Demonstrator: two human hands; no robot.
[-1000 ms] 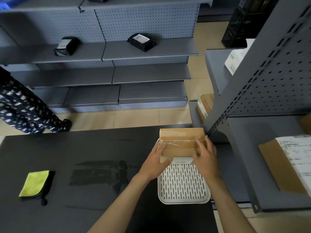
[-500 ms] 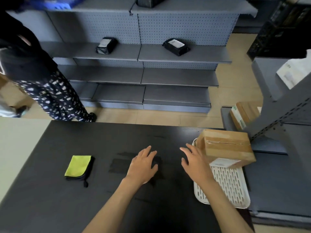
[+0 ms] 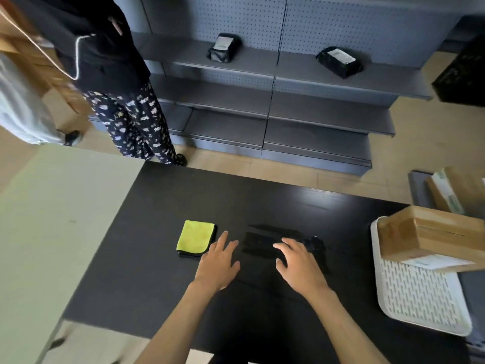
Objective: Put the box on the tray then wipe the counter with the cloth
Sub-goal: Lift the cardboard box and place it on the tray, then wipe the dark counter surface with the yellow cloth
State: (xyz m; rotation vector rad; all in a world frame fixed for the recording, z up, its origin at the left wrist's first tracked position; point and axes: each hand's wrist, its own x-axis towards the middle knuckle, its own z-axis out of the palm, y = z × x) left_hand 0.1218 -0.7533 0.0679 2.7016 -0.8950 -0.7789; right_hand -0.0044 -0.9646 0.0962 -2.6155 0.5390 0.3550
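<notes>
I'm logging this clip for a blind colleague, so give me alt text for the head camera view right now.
Two bare hands, left hand and right hand, hover open over a black counter, the left nearest a folded yellow-green cloth. At right, a cardboard box sits on a white slotted tray.

Box [image 3: 430, 235] on tray [image 3: 420, 298]; left hand [image 3: 217, 264] seemingly just beside cloth [image 3: 195, 237].

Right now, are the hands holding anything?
No. Both hands are empty: the left hand is open beside the yellow cloth, the right hand is open over the counter.
</notes>
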